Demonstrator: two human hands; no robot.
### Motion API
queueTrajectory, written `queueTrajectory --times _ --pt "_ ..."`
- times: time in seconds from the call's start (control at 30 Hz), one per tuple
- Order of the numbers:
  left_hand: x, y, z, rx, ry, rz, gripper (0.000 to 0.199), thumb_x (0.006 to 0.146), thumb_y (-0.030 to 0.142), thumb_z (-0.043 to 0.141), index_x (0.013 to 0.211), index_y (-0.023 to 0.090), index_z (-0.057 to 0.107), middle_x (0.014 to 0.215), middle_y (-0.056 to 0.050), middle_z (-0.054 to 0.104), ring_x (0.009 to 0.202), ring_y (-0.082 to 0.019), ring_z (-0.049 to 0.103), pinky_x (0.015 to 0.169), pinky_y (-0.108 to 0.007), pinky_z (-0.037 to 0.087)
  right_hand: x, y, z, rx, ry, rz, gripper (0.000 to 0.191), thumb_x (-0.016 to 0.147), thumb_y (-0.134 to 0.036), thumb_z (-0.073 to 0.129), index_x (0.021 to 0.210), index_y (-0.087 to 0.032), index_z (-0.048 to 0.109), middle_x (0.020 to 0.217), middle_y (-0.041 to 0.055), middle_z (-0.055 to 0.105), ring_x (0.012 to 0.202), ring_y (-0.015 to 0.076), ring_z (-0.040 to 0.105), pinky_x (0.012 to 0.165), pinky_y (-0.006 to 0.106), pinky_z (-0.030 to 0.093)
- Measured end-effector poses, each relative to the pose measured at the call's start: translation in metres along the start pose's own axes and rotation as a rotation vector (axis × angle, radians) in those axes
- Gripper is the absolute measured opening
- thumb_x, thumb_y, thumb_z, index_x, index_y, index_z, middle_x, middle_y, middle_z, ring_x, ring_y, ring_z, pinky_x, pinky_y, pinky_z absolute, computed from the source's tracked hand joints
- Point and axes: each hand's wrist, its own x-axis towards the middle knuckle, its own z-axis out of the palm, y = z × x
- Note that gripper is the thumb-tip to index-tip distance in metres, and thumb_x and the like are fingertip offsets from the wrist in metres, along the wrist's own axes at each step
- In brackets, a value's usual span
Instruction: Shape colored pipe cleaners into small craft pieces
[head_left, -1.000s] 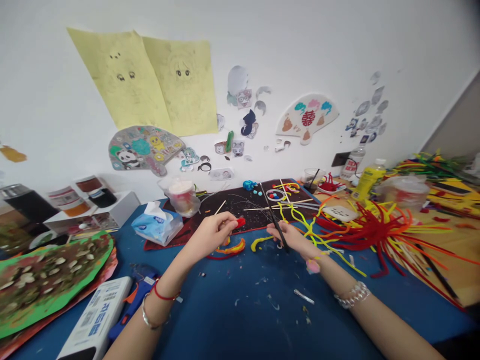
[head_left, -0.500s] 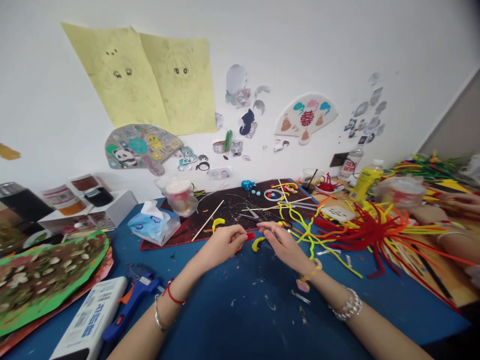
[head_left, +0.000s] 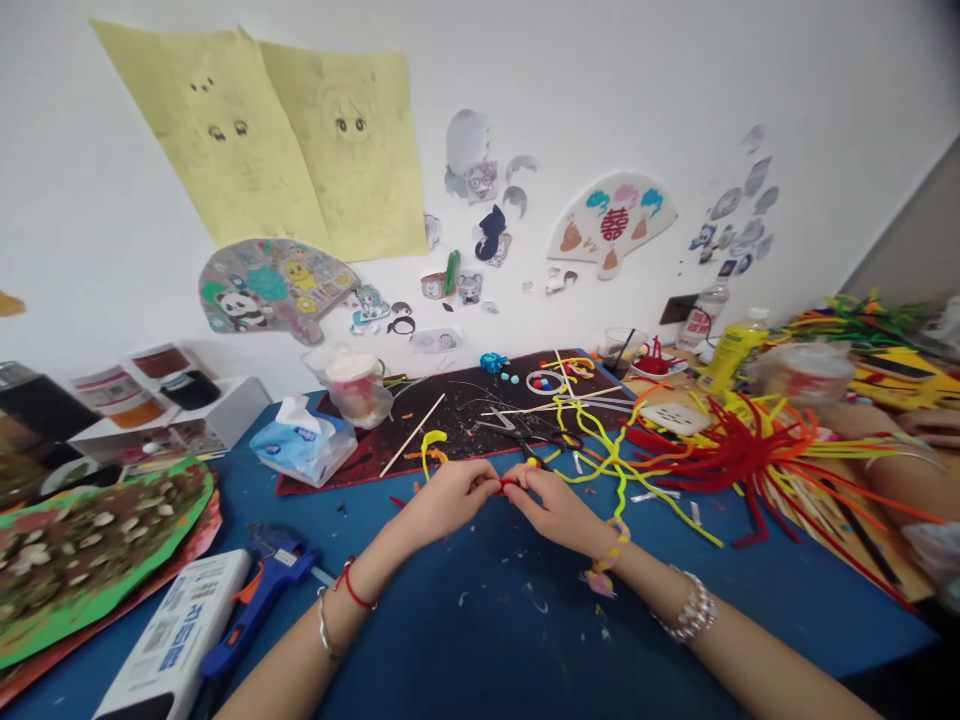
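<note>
Blue table (head_left: 457, 640), left grip (head_left: 453, 496) and right grip (head_left: 559, 508) pinched on red piece (head_left: 509, 481)

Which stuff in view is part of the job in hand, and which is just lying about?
Likely in the job:
- red piece, at the fingertips of left hand and right hand
- scissors, just beyond the hands
- red fuzzy stems, similar in color

Probably just lying about:
- tissue pack
- white box
- yellow bottle
</note>
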Motion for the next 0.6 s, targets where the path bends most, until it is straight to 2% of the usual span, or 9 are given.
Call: queueTrajectory --times 0.17,0.33,0.47,0.6 --pt "0.003 -0.006 0.000 -0.236 -0.041 -0.048 0.026 0.082 0.036 0.042 0.085 0.014 0.056 0.052 0.004 0.048 0.044 -0.008 0.044 0.043 -0.019 0.033 0.002 0.004 0.002 0.201 0.046 0.113 0.033 0.085 -0.038 0.043 0.059 -0.018 0.047 0.062 0.0001 0.051 0.062 0.0134 0.044 0.062 0.027 0.034" --pt "0.008 -0.011 0.005 -0.561 0.000 0.008 0.036 0.076 0.035 0.056 0.103 0.012 0.054 0.072 -0.002 0.056 0.055 -0.008 0.051 0.053 -0.021 0.041 0.003 0.007 0.004 0.557 0.006 0.285 0.038 0.085 -0.043 0.042 0.059 -0.016 0.051 0.059 -0.0005 0.049 0.060 0.0122 0.045 0.064 0.027 0.035" --pt "0.011 -0.016 0.016 -0.638 0.090 -0.013 0.036 0.075 0.035 0.057 0.102 0.011 0.058 0.066 -0.002 0.055 0.056 -0.009 0.050 0.057 -0.023 0.042 0.001 0.008 0.009 0.869 -0.030 0.365 0.030 0.081 -0.042 0.050 0.067 -0.016 0.051 0.061 -0.0013 0.048 0.057 0.0104 0.044 0.060 0.026 0.037" --pt "0.010 -0.019 0.021 -0.622 0.132 0.032 0.030 0.075 0.034 0.058 0.098 0.014 0.063 0.085 -0.005 0.056 0.060 -0.008 0.048 0.057 -0.022 0.040 -0.001 0.008 0.011 1.107 -0.094 0.419 0.024 0.080 -0.038 0.053 0.071 -0.016 0.050 0.059 -0.0025 0.048 0.055 0.0097 0.045 0.059 0.025 0.038"
